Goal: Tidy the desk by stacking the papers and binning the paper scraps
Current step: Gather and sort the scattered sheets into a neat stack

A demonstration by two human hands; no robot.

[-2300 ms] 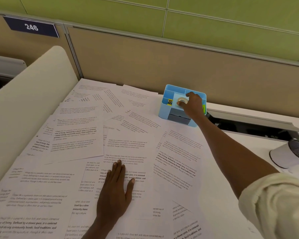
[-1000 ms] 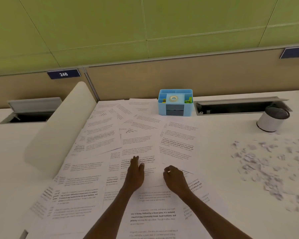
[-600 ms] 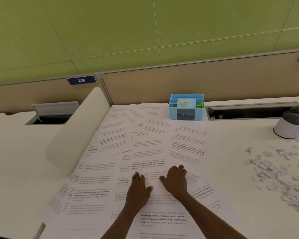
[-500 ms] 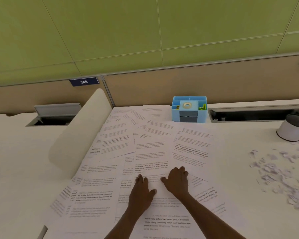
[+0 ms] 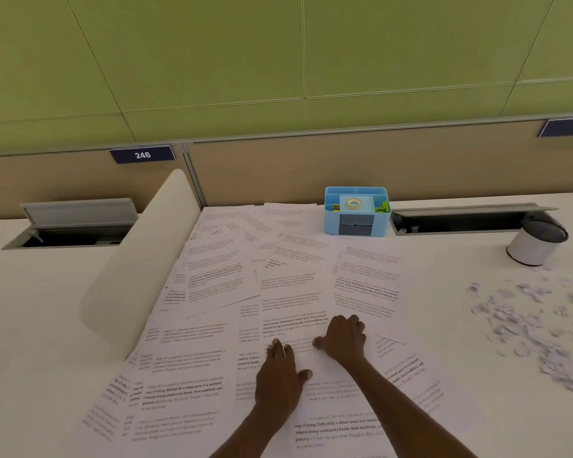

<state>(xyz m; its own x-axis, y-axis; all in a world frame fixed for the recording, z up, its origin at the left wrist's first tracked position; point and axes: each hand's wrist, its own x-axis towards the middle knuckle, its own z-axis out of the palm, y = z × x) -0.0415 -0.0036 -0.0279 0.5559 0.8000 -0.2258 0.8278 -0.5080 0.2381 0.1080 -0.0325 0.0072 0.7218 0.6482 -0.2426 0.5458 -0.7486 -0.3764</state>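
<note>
I have both hands down on the papers [image 5: 288, 292], which lie fanned and overlapping across the middle of the desk [image 5: 47, 309], from the blue organiser [image 5: 356, 211] at the back wall down to the near edge. My left hand [image 5: 280, 375] lies flat on a sheet, fingers straight and close together, thumb out to the side. My right hand [image 5: 344, 337] sits just beyond it with its fingers curled down onto the paper; I cannot tell whether it pinches an edge or only presses. The paper scraps [image 5: 526, 325] are scattered well apart to the right, near the white bin [image 5: 536, 242], and I judge they wait until the sheets are dealt with. The stacking looks barely begun: no squared pile shows anywhere. To do this step well I would keep the left palm as an anchor and draw the sheets in toward it, 1 or 2 at a time, sliding rather than lifting so the thin paper does not buckle or crease. Sheets at the far left lie against the padded divider [image 5: 139, 266] and may catch there. I would turn each sheet to match before squaring the edges.
</note>
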